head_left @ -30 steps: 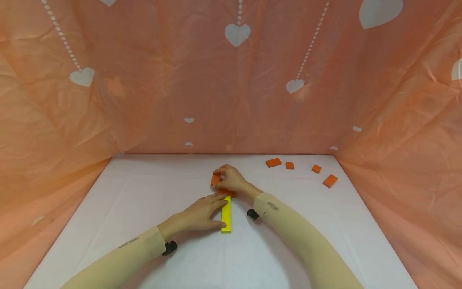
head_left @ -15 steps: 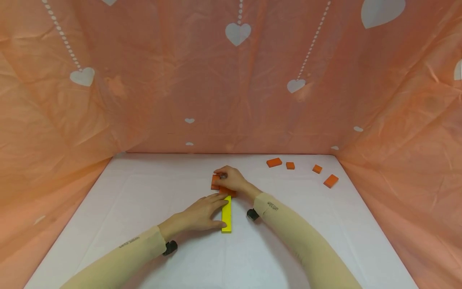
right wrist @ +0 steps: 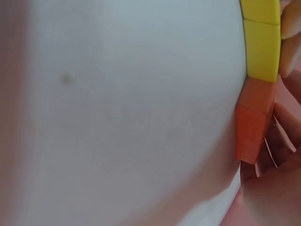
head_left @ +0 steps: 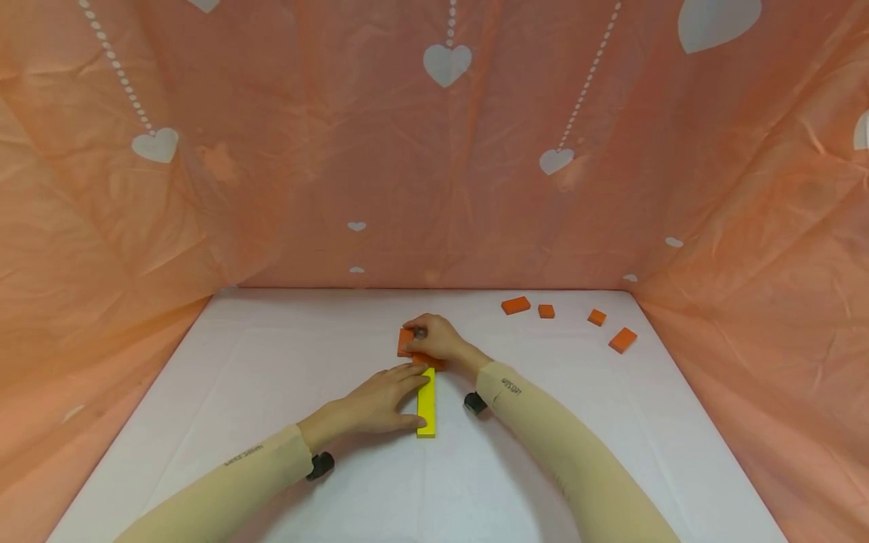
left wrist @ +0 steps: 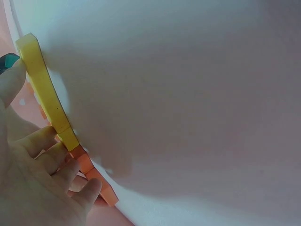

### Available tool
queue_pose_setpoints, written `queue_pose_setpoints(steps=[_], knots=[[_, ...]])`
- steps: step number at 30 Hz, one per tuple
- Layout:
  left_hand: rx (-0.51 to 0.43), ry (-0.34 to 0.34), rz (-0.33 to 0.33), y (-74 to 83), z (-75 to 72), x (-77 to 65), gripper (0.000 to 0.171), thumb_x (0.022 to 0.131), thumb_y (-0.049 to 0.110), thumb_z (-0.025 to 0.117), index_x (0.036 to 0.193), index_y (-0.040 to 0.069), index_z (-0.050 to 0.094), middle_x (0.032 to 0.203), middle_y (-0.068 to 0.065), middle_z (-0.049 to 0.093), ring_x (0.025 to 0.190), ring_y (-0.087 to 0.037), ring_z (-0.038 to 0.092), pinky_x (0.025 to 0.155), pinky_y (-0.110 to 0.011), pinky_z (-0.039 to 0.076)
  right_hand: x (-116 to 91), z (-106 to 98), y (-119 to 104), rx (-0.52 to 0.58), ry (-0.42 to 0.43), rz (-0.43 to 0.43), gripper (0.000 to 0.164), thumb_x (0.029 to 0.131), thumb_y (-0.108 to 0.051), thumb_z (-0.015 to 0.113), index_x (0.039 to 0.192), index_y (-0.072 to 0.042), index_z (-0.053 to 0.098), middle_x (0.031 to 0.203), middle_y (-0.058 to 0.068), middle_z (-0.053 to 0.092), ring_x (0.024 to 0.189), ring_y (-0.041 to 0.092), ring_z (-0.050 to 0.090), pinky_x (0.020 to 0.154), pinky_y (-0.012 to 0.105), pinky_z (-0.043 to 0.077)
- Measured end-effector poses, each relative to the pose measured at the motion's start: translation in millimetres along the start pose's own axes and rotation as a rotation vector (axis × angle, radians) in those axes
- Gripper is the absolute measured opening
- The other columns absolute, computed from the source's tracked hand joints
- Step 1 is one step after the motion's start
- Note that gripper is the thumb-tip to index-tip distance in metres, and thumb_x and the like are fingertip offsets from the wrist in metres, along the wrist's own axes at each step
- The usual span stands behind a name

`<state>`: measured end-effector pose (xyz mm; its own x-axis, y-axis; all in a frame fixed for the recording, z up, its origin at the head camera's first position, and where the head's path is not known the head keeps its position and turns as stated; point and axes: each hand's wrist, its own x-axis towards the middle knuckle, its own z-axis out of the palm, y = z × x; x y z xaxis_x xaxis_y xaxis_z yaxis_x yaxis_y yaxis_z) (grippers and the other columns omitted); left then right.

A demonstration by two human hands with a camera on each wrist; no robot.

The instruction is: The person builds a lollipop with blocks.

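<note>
The left hand has its thumb and fingers spread apart along the yellow bar, thumb touching near the 6 o'clock end, fingertips at the 12 o'clock end. The right hand curls its fingers over the upper orange block, seemingly pinching it between thumb and forefinger, though the knuckles hide much of that grip.

The yellow bar is bright, long, narrow and flat-faced, with straight edges; the left wrist view shows a fine seam across it near its orange neighbours. It lies flat, pointing from 6 to 12 o'clock, its far end meeting the lower orange block. The upper orange block sits at about 10 o'clock of that one, smooth and square-cornered.

Between 2 and 3 o'clock from the right hand, spaced apart, lie an oblong block, a small block, another small block and another oblong block, all orange. The table has a pale, faintly creased covering. Beyond it hangs a wrinkled peach curtain printed with white hearts.
</note>
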<state>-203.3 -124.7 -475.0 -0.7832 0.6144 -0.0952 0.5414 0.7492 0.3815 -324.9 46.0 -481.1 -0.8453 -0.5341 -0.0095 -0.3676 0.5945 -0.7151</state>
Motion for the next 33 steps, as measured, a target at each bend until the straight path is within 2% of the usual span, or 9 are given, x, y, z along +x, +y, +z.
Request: queue_pose_setpoints(steps=[14,21,25,28,33], knots=[[0.008,-0.004,-0.009,1.4,0.3,0.6,0.077,0.094,0.053,0.072,0.153,0.009,0.051,0.164,-0.011,0.04,0.154,-0.034,0.032,0.122,-0.057,0.031,-3.7,-1.5,-1.2,-0.007,-0.004,-0.003,0.049,0.094,-0.024,0.078,0.139,-0.006,0.066,0.139,0.015,0.063,0.13,0.032,0.056,0.117,0.046,0.04],[-0.001,-0.005,-0.02,1.3,1.3,-0.9,0.077,0.094,0.052,0.072,0.153,0.008,0.051,0.165,-0.01,0.04,0.154,-0.034,0.031,0.122,-0.057,0.031,-10.2,-8.1,4.4,0.127,0.027,0.025,0.054,0.096,-0.028,0.076,0.144,-0.007,0.062,0.143,0.013,0.061,0.131,0.032,0.058,0.113,0.047,0.046],[0.002,0.002,-0.019,-1.1,3.4,-1.1,0.077,0.093,0.052,0.073,0.153,0.008,0.052,0.164,-0.01,0.041,0.154,-0.035,0.031,0.121,-0.058,0.032,-21.5,-27.0,9.7,0.149,0.087,-0.012,0.056,0.099,-0.027,0.072,0.148,-0.006,0.057,0.15,0.012,0.057,0.136,0.034,0.054,0.115,0.051,0.043],[0.0,0.006,-0.018,-1.1,3.3,-0.1,0.076,0.093,0.051,0.073,0.153,0.009,0.052,0.165,-0.009,0.04,0.154,-0.035,0.031,0.121,-0.058,0.032,-32.2,-48.1,17.3,0.127,0.179,-0.036,0.056,0.099,-0.024,0.072,0.148,-0.002,0.056,0.148,0.015,0.059,0.136,0.035,0.054,0.115,0.051,0.043],[0.0,0.013,-0.009,-1.3,4.3,3.1,0.075,0.093,0.049,0.074,0.153,0.01,0.052,0.166,-0.01,0.038,0.154,-0.034,0.032,0.122,-0.057,0.031,-53.8,-84.3,45.5,0.106,0.332,0.0,0.054,0.097,-0.017,0.073,0.146,0.001,0.057,0.144,0.019,0.06,0.132,0.038,0.056,0.112,0.052,0.045]])
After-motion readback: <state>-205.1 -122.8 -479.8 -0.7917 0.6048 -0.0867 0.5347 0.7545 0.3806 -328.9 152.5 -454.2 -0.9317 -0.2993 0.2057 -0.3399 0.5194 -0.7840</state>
